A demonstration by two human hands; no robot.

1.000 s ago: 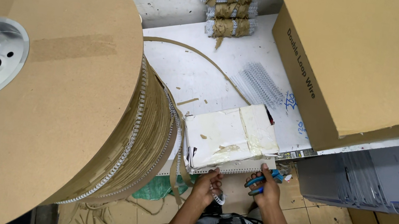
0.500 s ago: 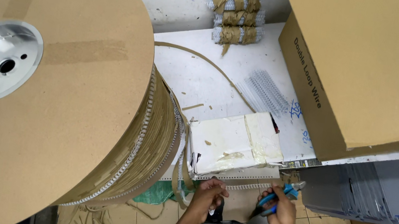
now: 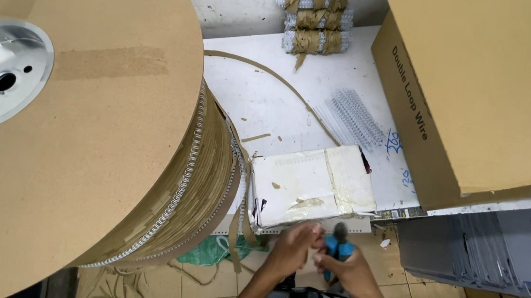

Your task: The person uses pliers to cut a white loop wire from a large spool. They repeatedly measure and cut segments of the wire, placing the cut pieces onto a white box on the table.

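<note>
right hand (image 3: 349, 270) fingers clamped on blue-handled cutters (image 3: 337, 245), just below the front edge of the white block (image 3: 312, 185) on the table (image 3: 266, 100). left hand (image 3: 293, 244) fingers curled together, touching the right hand; big cardboard spool (image 3: 68, 105) at left

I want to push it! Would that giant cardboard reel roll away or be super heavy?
The reel is probably heavy: it is wound thick with wire and paper strip. Its round sides suggest it could roll if freed, but hardly tip.
</note>
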